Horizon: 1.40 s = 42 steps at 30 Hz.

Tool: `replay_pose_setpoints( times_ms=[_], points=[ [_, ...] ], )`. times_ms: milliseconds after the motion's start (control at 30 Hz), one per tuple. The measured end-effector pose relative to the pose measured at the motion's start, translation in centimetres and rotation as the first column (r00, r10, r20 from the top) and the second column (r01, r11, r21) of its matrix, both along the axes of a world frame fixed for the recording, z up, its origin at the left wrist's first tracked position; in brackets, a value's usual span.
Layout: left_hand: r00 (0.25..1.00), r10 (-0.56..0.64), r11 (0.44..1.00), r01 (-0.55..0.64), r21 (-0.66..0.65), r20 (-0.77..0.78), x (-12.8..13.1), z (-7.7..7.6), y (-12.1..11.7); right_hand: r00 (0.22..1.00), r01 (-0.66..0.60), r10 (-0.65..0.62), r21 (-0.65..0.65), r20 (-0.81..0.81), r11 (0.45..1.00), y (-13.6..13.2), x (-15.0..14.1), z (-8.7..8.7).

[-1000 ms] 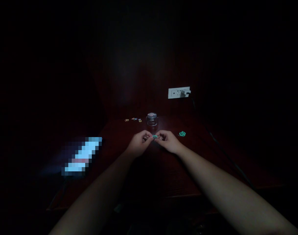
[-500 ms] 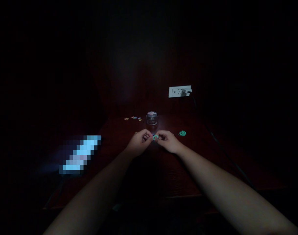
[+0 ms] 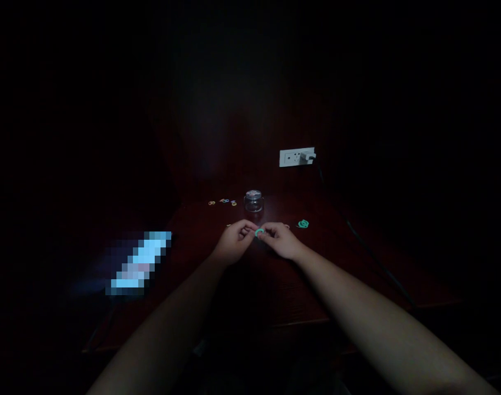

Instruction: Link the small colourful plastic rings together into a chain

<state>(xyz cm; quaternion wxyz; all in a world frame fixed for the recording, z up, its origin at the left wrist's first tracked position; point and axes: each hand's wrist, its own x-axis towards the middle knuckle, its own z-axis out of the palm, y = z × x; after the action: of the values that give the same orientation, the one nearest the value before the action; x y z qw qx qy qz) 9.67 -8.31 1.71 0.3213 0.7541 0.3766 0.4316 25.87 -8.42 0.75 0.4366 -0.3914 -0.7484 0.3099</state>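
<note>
Between my two hands, over the dark red table, is a small green ring, perhaps a hair tie. My left hand pinches its left side with thumb and fingertips. From the other side, the fingertips of my right hand close on it too. Just beyond the hands stands a clear lidded jar. To the right of my right hand lies a cluster of green rings. Small coloured rings are scattered left of the jar. My fingers hide part of the held ring.
A lit screen, blurred into blocks, is at the left of the table. On the back wall is a white socket with a plug in it. A dark cable runs along the right side. The surroundings are very dark.
The view has shifted slightly. Both hands stay together at the green ring, with the right fingers a little closer to the left ones. A small pale ring now shows beside the right hand.
</note>
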Motion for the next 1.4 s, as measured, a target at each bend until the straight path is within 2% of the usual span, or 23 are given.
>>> replay_pose_setpoints(
  times_ms=[167, 400, 467, 733, 1000, 1233, 1400],
  points=[
    [0.999, -0.002, 1.0, 0.003, 0.016, -0.037, 0.0, -0.2, 0.0, 1.0, 0.019, -0.019, -0.038, 0.007, 0.999, -0.2, 0.1, 0.1],
    [0.992, -0.005, 0.997, 0.014, 0.071, -0.122, 0.1, -0.2, -0.9, 0.989, -0.108, 0.076, -0.268, -0.128, 0.957, -0.5, 0.2, -0.8],
    [0.99, -0.011, 0.997, 0.022, 0.075, -0.141, 0.2, -0.2, -1.0, 0.985, -0.119, 0.076, -0.294, -0.152, 0.948, -0.7, 0.4, -1.0],
    [0.979, 0.014, 0.989, 0.016, 0.146, -0.203, 0.7, -0.8, -1.6, 0.973, -0.104, 0.045, -0.259, -0.224, 0.96, -1.6, 0.8, -1.2],
    [0.958, 0.12, 0.981, -0.074, 0.179, -0.262, 0.5, -1.3, -4.7, 0.955, -0.193, 0.129, -0.233, -0.265, 0.953, -3.0, 0.2, -1.5],
    [0.978, 0.166, 0.973, -0.142, 0.18, -0.123, 0.7, -2.0, -6.0, 0.958, -0.159, 0.087, -0.251, -0.274, 0.955, -4.0, -0.1, -1.3],
    [0.985, 0.174, 0.984, -0.175, 0.045, 0.013, 0.7, -2.4, -6.6, 0.962, -0.116, 0.042, -0.265, -0.271, 0.957, -5.1, -0.3, -1.5]
  ],
)
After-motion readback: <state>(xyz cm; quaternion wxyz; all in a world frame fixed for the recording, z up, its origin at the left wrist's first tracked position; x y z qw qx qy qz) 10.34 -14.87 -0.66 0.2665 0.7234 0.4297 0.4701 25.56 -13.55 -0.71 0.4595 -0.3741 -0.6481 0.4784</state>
